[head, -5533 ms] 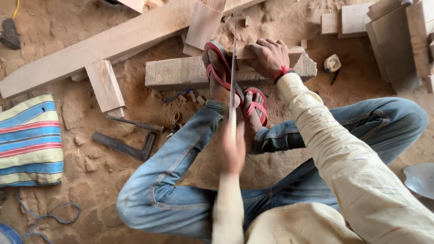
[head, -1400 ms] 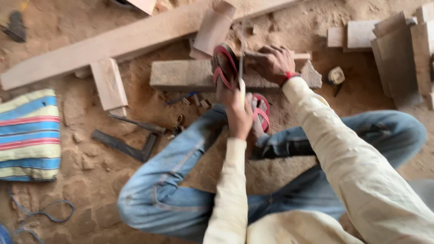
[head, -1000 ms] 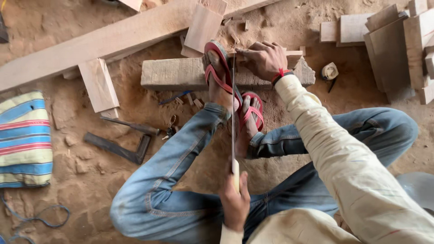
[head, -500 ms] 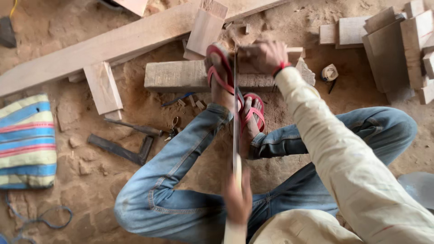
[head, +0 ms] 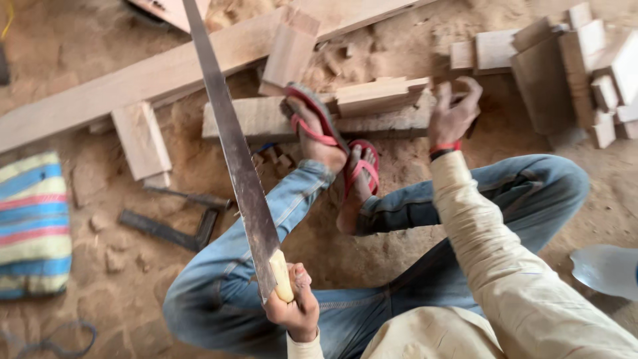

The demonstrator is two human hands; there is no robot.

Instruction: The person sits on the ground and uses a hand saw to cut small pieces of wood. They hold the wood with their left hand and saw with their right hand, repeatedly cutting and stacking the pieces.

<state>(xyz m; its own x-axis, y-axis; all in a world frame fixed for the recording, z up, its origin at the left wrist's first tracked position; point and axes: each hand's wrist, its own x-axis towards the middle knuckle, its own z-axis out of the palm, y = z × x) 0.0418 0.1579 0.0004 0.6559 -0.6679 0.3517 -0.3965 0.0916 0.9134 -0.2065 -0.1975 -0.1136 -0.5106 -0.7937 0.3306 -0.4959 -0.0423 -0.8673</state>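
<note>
My left hand [head: 297, 307] grips the pale handle of a long hand saw [head: 229, 143], whose blade slants up and to the left, lifted clear of the wood. My right hand [head: 452, 112] hovers open just to the right of a small stack of cut wood pieces [head: 377, 96]. That stack lies on a thick wooden block [head: 258, 119] on the sandy ground. My foot in a red sandal [head: 314, 121] presses on the block; the other sandalled foot [head: 359, 174] rests below it.
A long plank [head: 146, 80] runs diagonally across the top left, with short offcuts [head: 141, 139] beside it. A metal try square [head: 179, 223] lies on the sand at the left. A striped cloth [head: 32, 223] is at the far left. Stacked wood blocks [head: 585, 66] stand at the top right.
The saw has come out of the cut and swung up to the left. My right hand has let go of the wood pieces and opened to their right.
</note>
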